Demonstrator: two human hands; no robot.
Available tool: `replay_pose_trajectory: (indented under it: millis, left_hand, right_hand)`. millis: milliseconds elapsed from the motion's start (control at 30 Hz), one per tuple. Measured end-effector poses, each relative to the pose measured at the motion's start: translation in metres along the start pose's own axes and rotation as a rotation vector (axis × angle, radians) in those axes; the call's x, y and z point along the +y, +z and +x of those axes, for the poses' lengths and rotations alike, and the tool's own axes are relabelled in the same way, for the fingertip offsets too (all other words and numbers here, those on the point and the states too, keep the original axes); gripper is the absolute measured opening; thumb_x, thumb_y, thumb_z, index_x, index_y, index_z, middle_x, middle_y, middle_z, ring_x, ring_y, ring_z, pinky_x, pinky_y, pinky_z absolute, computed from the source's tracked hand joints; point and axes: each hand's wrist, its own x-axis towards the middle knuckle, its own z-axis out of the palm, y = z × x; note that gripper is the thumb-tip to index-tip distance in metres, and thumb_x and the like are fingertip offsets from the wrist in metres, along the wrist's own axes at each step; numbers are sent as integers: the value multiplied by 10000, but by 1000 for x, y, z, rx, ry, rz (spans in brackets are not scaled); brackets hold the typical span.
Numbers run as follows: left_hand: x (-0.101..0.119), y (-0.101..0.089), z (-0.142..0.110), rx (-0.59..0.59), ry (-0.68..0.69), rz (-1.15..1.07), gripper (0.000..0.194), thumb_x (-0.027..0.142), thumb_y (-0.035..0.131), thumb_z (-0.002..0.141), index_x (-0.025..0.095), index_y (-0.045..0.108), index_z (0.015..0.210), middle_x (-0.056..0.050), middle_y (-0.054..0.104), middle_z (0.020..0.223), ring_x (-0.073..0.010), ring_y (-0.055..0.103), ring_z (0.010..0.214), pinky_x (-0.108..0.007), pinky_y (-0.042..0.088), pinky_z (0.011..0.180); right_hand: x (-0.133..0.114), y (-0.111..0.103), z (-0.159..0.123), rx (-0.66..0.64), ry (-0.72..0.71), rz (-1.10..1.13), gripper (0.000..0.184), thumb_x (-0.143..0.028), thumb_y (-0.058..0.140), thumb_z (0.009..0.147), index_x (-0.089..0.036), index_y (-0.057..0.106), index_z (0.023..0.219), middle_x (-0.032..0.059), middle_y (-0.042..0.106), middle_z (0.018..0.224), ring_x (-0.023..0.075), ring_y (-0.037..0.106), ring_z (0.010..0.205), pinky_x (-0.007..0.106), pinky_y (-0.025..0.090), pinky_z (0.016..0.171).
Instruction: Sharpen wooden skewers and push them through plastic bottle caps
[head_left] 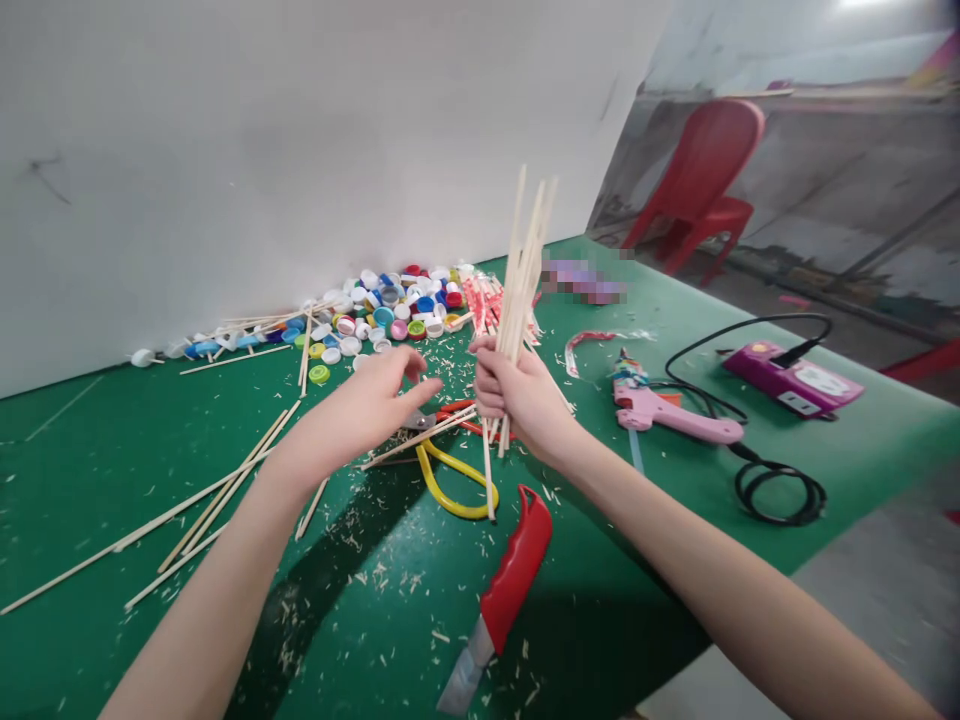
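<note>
The left forearm (210, 600) and right forearm (720, 590) are bare and slender, reaching in from the bottom corners of the frame and ending in the left hand (352, 415) and right hand (521, 400), both with narrow fingers.

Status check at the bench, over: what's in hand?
Right hand clenching bundle of thin wooden sticks. Left hand open, empty. Yellow-handled scissors just below it, on green bench mat.

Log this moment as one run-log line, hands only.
left hand: open, empty, over scissors | right hand: gripping wooden sticks | nearby: red utility knife, pink glue gun
</note>
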Motion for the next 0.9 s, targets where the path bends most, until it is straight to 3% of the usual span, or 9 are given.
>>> replay_pose_trajectory:
  millis: [100, 267, 367, 467, 567, 667, 900]
  left_hand:
    - [-15, 8, 0, -147, 14, 132, 345, 470, 399, 894, 189, 582, 976, -48, 601, 972, -183, 532, 890, -331, 435, 784]
    - [-28, 35, 7, -157, 117, 332, 314, 431, 416, 906, 198, 615, 970, -59, 566, 960, -216, 479, 968, -339, 415, 823]
    - [-29, 40, 9, -134, 149, 317, 304, 417, 417, 913, 207, 610, 1019, -60, 547, 985, -214, 469, 986, -334, 417, 836]
    - [-28, 41, 7, -132, 176, 279, 286, 388, 403, 924, 208, 597, 1033, -55, 544, 994, -196, 492, 957, -326, 426, 832]
    - [-23, 43, 5, -142, 175, 269, 296, 338, 334, 945, 178, 581, 983, -62, 557, 970, -170, 531, 861, -313, 438, 781]
    - [-19, 47, 4, -149, 165, 317, 292, 256, 286, 944, 163, 561, 909, -75, 576, 928, -176, 539, 803, -325, 440, 740]
    - [-14, 48, -1, -123, 224, 478, 277, 149, 274, 903, 138, 548, 864, -110, 576, 923, -217, 512, 858, -393, 435, 833]
  right_hand:
    - [-8, -8, 3, 73, -52, -22, 274, -381, 568, 860, -215, 395, 729, -118, 240, 478, 38, 159, 389, 203, 120, 368]
    - [-16, -17, 1, 168, -91, -174, 427, -473, 546, 854, -226, 275, 634, -101, 223, 478, 45, 165, 395, 226, 126, 374]
    - [-25, -29, -5, 207, -47, -648, 398, -476, 516, 855, -223, 310, 626, -70, 305, 488, 62, 249, 407, 248, 184, 391]
    - [-29, -41, -16, 80, 49, -1211, 403, -496, 464, 868, -207, 368, 603, -31, 390, 509, 84, 316, 443, 269, 208, 428]
    - [-23, -44, -23, 31, 132, -1480, 396, -488, 395, 899, -190, 474, 650, 39, 557, 644, 130, 478, 558, 272, 298, 508]
    - [-12, -40, -24, 13, 142, -1621, 362, -452, 361, 920, -171, 553, 796, 93, 639, 810, 186, 582, 710, 277, 342, 576]
    - [-2, -26, -24, 8, 128, -1718, 256, -315, 391, 888, -155, 588, 926, 137, 662, 890, 257, 623, 778, 317, 365, 608]
